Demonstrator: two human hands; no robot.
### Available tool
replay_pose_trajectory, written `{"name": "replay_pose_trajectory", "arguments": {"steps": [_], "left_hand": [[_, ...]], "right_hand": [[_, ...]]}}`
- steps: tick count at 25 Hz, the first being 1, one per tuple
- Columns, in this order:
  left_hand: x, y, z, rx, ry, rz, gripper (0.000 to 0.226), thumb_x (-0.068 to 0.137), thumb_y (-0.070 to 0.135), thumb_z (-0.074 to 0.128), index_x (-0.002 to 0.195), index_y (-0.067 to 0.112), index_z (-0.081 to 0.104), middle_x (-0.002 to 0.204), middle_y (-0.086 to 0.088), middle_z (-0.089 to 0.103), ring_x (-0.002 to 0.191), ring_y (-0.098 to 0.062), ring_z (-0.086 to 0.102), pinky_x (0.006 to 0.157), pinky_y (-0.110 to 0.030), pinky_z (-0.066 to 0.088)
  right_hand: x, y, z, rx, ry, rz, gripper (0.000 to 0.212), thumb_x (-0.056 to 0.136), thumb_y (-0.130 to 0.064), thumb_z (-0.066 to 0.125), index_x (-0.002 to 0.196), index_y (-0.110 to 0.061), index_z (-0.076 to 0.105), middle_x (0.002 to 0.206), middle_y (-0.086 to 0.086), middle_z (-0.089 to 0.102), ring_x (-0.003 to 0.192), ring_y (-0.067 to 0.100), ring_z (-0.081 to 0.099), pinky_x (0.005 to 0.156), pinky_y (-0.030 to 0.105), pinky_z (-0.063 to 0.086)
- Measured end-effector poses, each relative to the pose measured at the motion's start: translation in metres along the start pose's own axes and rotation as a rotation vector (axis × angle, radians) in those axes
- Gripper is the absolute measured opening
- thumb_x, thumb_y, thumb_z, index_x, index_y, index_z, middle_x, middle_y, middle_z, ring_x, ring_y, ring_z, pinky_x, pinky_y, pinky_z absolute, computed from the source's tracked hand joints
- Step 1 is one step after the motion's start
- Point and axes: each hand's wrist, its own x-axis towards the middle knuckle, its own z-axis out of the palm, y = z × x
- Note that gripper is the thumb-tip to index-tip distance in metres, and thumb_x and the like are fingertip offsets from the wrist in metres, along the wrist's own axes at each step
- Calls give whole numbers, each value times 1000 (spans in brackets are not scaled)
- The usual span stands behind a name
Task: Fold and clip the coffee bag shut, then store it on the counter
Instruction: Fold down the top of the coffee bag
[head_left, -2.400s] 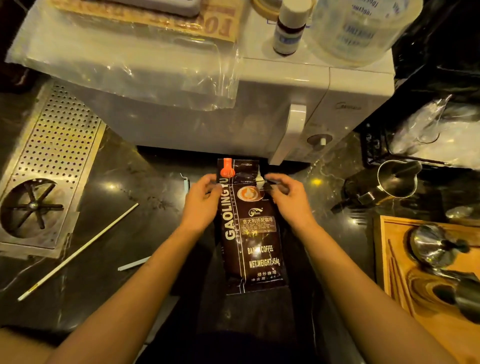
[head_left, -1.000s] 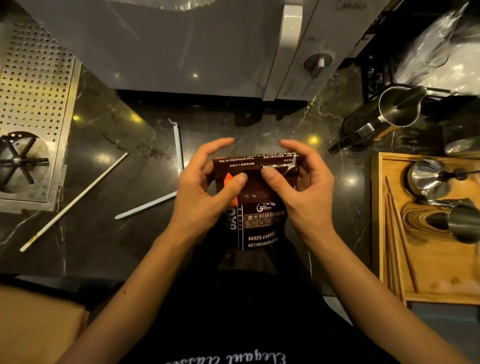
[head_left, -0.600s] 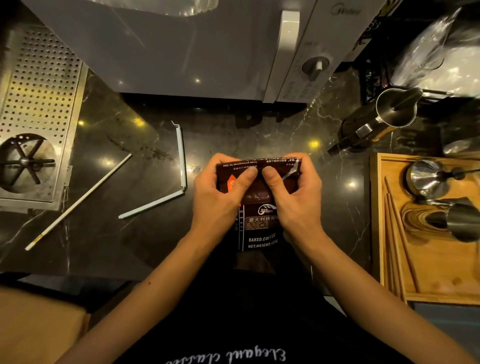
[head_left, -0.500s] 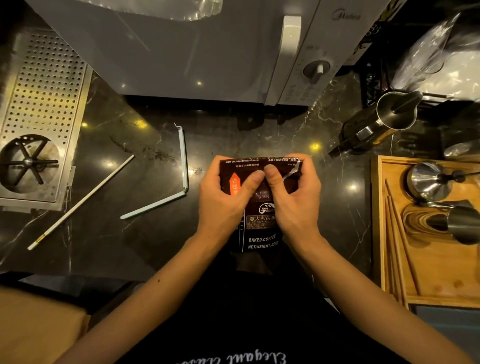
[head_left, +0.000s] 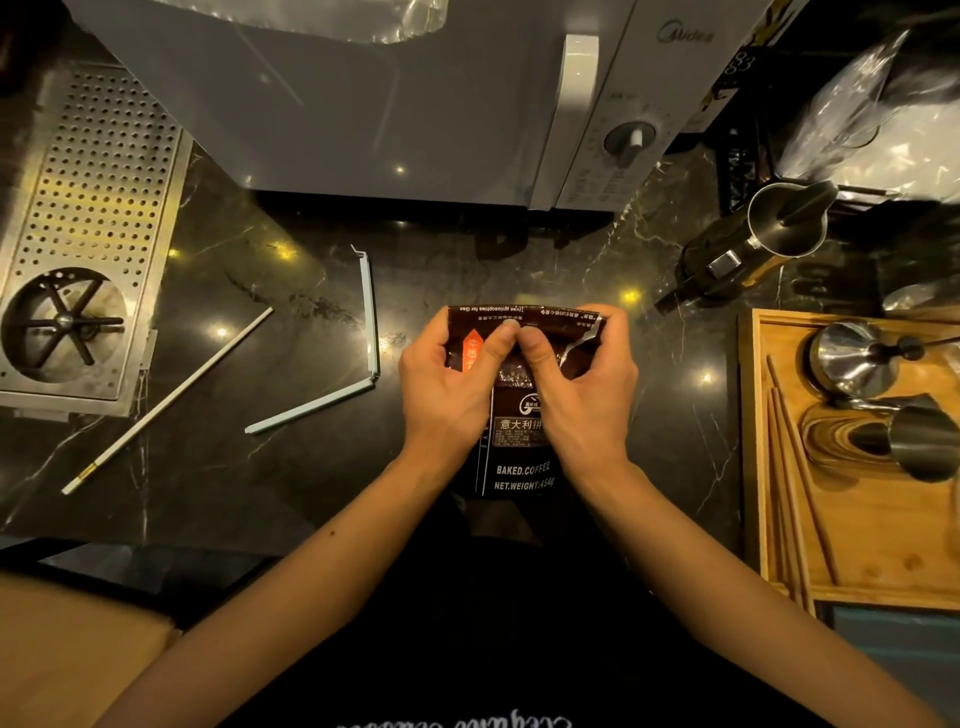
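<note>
The dark brown coffee bag (head_left: 519, 452) with white lettering stands at the counter's near edge, its top folded down toward me. My left hand (head_left: 447, 389) grips the fold's left side, thumb pressed on the front. My right hand (head_left: 582, 395) grips the right side, its thumb meeting the left one at the middle of the fold. A pale blue bag clip (head_left: 363, 358) lies hinged wide apart in an L on the black counter, left of my hands.
A white microwave (head_left: 415, 104) stands behind the bag. A perforated metal drip tray (head_left: 93, 218) is at the left, with a thin white stick (head_left: 166, 400) beside it. A steel pitcher (head_left: 769, 234) and a wooden tray (head_left: 883, 582) holding metal cups are on the right.
The bag's top was flat and upright earlier; both hands have folded it down toward me and now pinch the fold. In the last half second the hands barely moved.
</note>
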Motion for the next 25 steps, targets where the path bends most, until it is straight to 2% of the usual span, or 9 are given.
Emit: {"name": "replay_pose_trajectory", "arguments": {"steps": [2,6,9,12,15,18,20,23,25], "left_hand": [[3,0,0,-39,-2,-29,9,91,11,66,86,19,65,76,10,72,77,-7,71,68,-22,56],[11,-3,-8,-48,-66,-70,13,97,15,58,90,18,68,81,5,74,80,-13,73,68,-28,58],[13,-4,-17,-59,-118,-114,13,97,18,56,94,16,69,82,3,76,79,-15,74,67,-28,58],[12,-4,-22,-48,-159,-98,13,98,16,56,96,16,69,82,5,76,79,-12,73,67,-26,58],[8,-3,-26,-9,-155,-36,12,97,12,57,96,14,69,81,5,75,77,-10,72,67,-24,57],[2,-3,-38,41,-147,-12,11,95,11,59,96,14,70,82,6,76,79,-11,73,69,-26,58],[0,-5,-51,38,-109,-21,11,94,12,61,94,17,70,81,7,76,78,-12,73,70,-29,59],[-6,-5,-64,15,-71,-38,8,93,12,63,94,16,70,81,5,76,77,-12,73,67,-28,59],[-12,-4,-66,14,-76,-33,8,91,11,65,93,16,70,81,5,75,76,-10,73,67,-26,59]], "right_hand": [[5,2,1,-16,6,7,27,82,-23,77,92,-19,52,74,-16,63,71,-7,63,69,14,50],[12,2,1,9,4,1,20,85,-14,74,86,-15,54,68,-15,60,64,-9,60,62,9,45],[13,4,-1,14,-50,3,13,90,-14,68,88,-13,56,71,-14,60,66,-7,60,63,12,47],[13,9,-4,44,-122,16,4,96,-15,61,96,-12,58,81,-8,65,77,2,64,72,24,54],[9,13,-11,158,-220,60,10,99,-14,54,106,-9,60,95,3,69,90,16,68,81,36,57],[-1,16,-22,323,-277,145,19,99,-15,51,114,-15,63,107,3,72,102,19,69,89,34,55],[-9,18,-29,310,-268,150,20,97,-10,55,114,-18,64,109,2,72,107,16,67,94,31,53],[-26,14,-28,133,-257,89,19,91,-3,65,104,-17,64,102,-1,69,97,8,66,84,20,53],[-35,10,-21,87,-214,68,20,88,-6,69,97,-22,63,96,-4,68,89,8,64,78,19,53]]}}
